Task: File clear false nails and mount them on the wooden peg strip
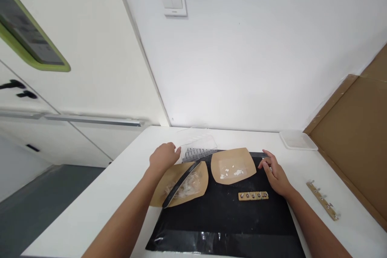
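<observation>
My left hand [164,156] is over the far edge of the left paper tray [201,171], beside a clear plastic box [199,147] with small dark-looking pieces; its fingers are curled and their tips hidden. Clear pieces lie in that tray, and a black strip [181,183] crosses it. My right hand [274,172] rests at the right edge of the black mat [217,213], fingers apart and holding nothing visible. Between the hands, the other paper tray [234,155] holds small white pieces. A wooden strip with several metal parts [253,196] lies on the mat.
A second wooden strip with clear parts [323,200] lies on the white table [121,181], right of my right forearm. A shallow clear container [298,140] stands at the back right. Brown cardboard [353,137] borders the right side, with the wall behind.
</observation>
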The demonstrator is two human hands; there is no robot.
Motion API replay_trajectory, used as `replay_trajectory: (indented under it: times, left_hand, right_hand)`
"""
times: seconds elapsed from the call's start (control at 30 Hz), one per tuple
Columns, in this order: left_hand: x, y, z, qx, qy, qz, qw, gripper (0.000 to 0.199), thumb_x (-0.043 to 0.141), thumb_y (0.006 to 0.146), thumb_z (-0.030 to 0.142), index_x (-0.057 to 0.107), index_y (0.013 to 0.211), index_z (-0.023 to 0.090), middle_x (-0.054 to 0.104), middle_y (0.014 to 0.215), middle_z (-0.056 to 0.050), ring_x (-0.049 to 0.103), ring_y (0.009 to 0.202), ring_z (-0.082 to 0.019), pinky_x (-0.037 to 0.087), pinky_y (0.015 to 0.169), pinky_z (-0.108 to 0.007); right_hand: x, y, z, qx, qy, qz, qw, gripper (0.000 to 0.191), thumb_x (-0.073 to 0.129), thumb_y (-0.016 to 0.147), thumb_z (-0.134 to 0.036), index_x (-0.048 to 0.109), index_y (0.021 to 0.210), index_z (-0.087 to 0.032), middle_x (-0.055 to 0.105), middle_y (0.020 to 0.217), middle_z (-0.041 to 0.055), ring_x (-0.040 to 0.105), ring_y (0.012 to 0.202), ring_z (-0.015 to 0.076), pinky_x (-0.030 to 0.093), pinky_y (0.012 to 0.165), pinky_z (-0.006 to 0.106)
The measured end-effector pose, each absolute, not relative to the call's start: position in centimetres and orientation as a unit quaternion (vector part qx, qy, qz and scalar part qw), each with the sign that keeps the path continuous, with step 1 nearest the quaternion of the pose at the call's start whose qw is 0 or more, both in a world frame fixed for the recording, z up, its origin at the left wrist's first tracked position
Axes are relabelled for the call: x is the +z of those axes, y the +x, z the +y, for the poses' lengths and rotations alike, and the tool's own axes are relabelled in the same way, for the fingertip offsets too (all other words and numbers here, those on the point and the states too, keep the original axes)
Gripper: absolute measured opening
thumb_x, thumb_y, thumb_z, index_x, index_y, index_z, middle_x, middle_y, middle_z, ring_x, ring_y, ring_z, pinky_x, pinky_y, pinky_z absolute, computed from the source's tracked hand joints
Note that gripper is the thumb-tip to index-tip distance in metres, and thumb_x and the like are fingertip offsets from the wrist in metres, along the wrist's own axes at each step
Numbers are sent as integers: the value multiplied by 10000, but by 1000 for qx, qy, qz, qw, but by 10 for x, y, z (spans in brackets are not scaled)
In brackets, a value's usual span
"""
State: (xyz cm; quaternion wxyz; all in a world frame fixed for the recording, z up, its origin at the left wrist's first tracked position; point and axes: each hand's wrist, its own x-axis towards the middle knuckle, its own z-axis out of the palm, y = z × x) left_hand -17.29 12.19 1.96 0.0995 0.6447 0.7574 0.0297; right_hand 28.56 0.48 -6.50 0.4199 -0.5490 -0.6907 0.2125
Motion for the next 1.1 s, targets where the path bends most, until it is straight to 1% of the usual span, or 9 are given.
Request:
replay_trajectory:
  times: [0.3,0.47,0.53,0.63,0.73,0.8,0.9,1.0,1.1]
  left_hand:
    - [18,-171,135,34,633,761,137,388,678,1011,382,633,1338,177,655,1343,-116,681,1146,-261,603,960,-477]
    - [27,-165,140,80,626,758,166,379,675,1013,379,637,1331,177,656,1341,-115,680,1144,-259,602,962,-478]
    - [31,-164,141,114,628,745,193,357,670,1017,388,650,1298,169,676,1292,-106,695,1095,-242,611,937,-461]
    - [37,-163,141,175,627,722,233,346,679,996,435,697,1184,146,752,1100,-84,722,917,-207,612,772,-353]
    - [43,-164,139,235,617,703,263,401,706,924,513,737,1085,146,805,950,-85,713,791,-201,492,545,-262]
    - [45,-166,137,263,611,693,278,459,725,867,567,749,1054,148,820,936,-100,706,779,-206,430,490,-249]
    - [44,-165,135,276,607,689,284,490,739,833,589,750,1044,147,825,939,-110,702,775,-205,418,485,-245]
    - [38,-159,135,251,613,698,272,406,724,892,523,742,1067,158,816,918,-80,692,727,-187,467,527,-259]
    - [30,-150,137,205,626,712,244,344,702,964,461,721,1129,160,781,997,-67,710,805,-189,585,711,-325]
  right_hand:
    - [-66,287,6,212,-550,-692,417,553,390,1106,-465,291,1586,-210,715,962,44,692,890,238,560,890,424]
    - [-65,286,6,215,-551,-692,413,552,385,1108,-460,278,1585,-204,707,955,39,687,881,234,555,901,429]
    - [-65,286,6,216,-552,-693,411,547,382,1109,-458,279,1582,-203,703,947,37,684,874,232,551,900,428]
    - [-63,286,6,214,-549,-696,410,547,385,1108,-448,276,1586,-207,704,948,37,687,887,235,552,900,428]
    - [-63,286,5,212,-547,-701,407,546,388,1105,-440,275,1588,-212,705,949,37,691,894,236,558,898,430]
    - [-63,286,5,212,-546,-703,403,546,388,1105,-440,275,1589,-214,705,946,38,690,882,234,564,883,428]
    - [-64,286,5,212,-545,-707,398,547,393,1103,-443,283,1588,-214,706,933,38,684,850,230,572,861,426]
    - [-65,285,6,211,-543,-709,398,552,401,1100,-437,288,1590,-211,705,919,34,684,838,230,575,868,431]
    - [-66,285,6,215,-542,-707,400,556,403,1099,-435,278,1594,-214,706,925,35,691,860,236,573,889,440]
